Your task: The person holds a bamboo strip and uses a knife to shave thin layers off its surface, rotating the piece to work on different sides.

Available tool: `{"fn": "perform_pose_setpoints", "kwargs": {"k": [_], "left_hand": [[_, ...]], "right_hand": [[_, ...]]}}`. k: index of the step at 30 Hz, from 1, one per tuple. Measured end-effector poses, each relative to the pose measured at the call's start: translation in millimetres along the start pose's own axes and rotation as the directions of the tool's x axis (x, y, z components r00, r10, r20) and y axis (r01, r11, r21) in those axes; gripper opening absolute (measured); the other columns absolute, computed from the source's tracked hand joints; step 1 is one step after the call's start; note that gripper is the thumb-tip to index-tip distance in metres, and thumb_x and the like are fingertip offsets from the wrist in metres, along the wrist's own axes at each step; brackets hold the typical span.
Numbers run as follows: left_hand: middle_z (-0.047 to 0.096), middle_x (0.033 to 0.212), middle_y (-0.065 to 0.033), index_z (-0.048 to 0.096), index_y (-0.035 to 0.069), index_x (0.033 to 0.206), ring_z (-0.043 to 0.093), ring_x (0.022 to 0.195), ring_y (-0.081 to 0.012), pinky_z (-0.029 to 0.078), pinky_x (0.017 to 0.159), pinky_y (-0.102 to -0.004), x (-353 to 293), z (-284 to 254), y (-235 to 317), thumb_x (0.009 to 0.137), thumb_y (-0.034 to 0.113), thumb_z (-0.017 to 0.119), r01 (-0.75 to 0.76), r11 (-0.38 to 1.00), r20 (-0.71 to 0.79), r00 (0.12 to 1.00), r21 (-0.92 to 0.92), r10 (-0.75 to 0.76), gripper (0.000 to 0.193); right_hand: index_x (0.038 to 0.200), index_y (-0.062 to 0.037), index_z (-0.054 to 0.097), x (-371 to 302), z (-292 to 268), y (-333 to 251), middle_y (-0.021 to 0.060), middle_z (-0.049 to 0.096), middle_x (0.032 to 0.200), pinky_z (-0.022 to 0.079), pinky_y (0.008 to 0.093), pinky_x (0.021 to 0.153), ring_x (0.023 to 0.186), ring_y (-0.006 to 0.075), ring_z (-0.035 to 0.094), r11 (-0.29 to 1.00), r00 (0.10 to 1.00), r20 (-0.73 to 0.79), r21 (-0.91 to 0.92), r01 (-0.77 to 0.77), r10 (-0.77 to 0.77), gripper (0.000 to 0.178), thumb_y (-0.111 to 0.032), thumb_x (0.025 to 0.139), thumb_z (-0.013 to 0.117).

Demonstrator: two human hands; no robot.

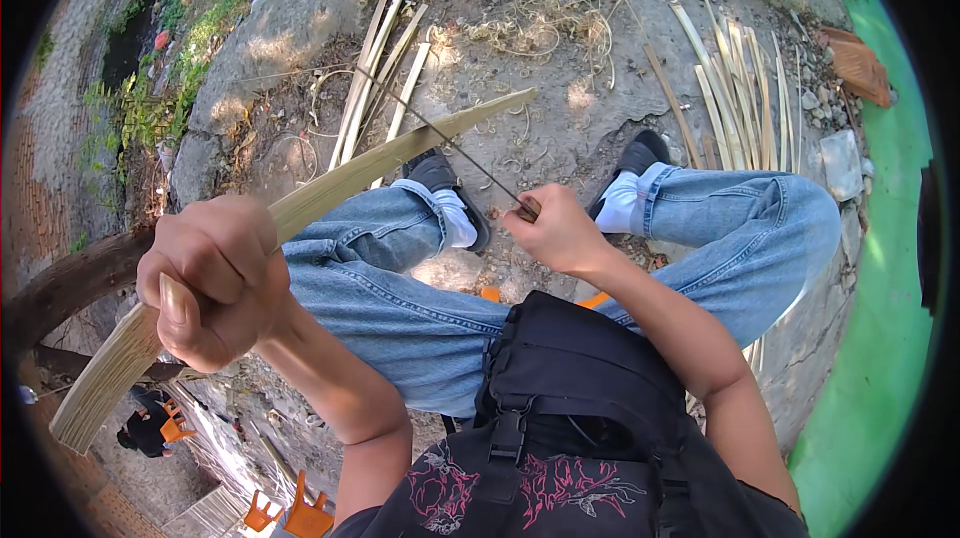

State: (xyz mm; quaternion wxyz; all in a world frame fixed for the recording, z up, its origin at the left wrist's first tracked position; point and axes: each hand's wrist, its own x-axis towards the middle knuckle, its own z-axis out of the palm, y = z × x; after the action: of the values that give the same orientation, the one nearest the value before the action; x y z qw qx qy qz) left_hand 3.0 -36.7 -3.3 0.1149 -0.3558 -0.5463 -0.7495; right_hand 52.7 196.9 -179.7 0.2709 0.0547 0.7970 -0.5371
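Head view: the step in hand looks like shaving or trimming a bamboo strip [345,185], judging by the thin dark blade [440,134] laid across it and the pale shavings [540,28] on the ground. With the black bag [590,358] on the person's lap as the landmark, the strip slants from well to the left of the bag to a point out ahead of it.

Left of the bag, the left hand [210,273] is wrapped round the strip, fingers curled and thumb bent. Just ahead of the bag, the right hand [565,233] pinches a short brown handle [531,208] between thumb and fingers. Whether the blade bites into the strip or only passes over it, I can't tell from this angle.

The next move seems to call for a steady left grip and a shallow, even blade angle, with the fingers clear of the edge.

As for its looks, the strip is pale yellow-green, long and flat, and appears gently bowed. Fine lines run along its broad near end, while the far end tapers. Similar loose strips [740,88] lie ahead and to the right of the bag.
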Motion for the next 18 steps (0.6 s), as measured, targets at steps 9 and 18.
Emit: {"fn": "perform_pose_setpoints", "kwargs": {"k": [9,18], "left_hand": [[0.027,0.037,0.0050,0.024,0.016,0.052,0.024,0.029,-0.0061,0.017,0.032,-0.0219,1,5,1,0.078,0.010,0.053,0.004,0.993,0.040,0.999,-0.117,0.000,0.039],[0.026,0.036,0.0054,0.023,0.015,0.049,0.022,0.029,-0.0055,0.015,0.033,-0.0221,3,6,0,0.071,0.003,0.057,0.039,0.973,0.132,0.991,-0.228,-0.008,0.043]], "right_hand": [[0.062,0.0075,0.053,-19,-6,-19,0.0140,0.048,0.049,0.037,0.0364,0.049,0.046,0.0167,0.044,0.992,0.992,-0.012,0.019,0.127,-0.127,0.031,-0.020,0.074,0.061],[0.064,0.0078,0.058,-8,-14,-11,0.0241,0.054,0.057,0.045,0.0419,0.056,0.053,0.0343,0.058,0.998,0.999,0.006,-0.043,0.044,-0.044,0.031,-0.021,0.074,0.059]]}}
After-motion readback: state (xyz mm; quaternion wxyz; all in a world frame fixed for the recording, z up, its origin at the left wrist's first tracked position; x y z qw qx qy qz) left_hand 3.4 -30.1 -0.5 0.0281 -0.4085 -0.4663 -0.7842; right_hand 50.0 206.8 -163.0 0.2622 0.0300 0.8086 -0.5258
